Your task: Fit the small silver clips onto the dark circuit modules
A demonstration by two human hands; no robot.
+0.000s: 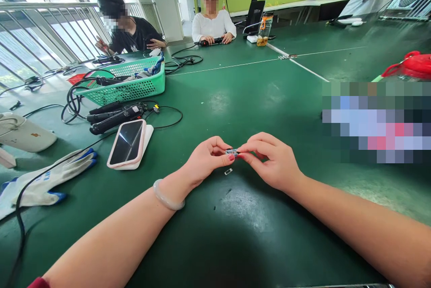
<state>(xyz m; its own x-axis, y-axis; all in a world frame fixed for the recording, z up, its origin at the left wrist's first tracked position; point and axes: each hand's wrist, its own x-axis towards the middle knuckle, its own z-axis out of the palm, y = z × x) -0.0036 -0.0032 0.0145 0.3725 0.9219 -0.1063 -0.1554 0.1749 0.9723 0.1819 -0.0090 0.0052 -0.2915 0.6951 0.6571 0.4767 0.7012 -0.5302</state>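
Observation:
Just above the green table point(188, 216), my left hand point(208, 158) pinches a small silvery metal piece point(231, 152) between thumb and fingers. My right hand point(271, 160) meets it from the other side, its thumb and fingertips closed on the piece's right end, where a bit of black shows. The piece is too small and too covered by fingertips to name its kind. Below my left thumb, a tiny pale rectangular frame point(228, 172) lies flat on the table, apart from both hands. A tiny dark speck point(214, 208) is nearer to me.
To the left are a phone point(128, 142), black handled tools point(116, 117) with cables, a work glove point(50, 178) and a green basket point(126, 84). A bottle point(265, 30) stands farther back. Two people point(213, 25) sit across the table; another is at far right near a red pouch point(412, 64).

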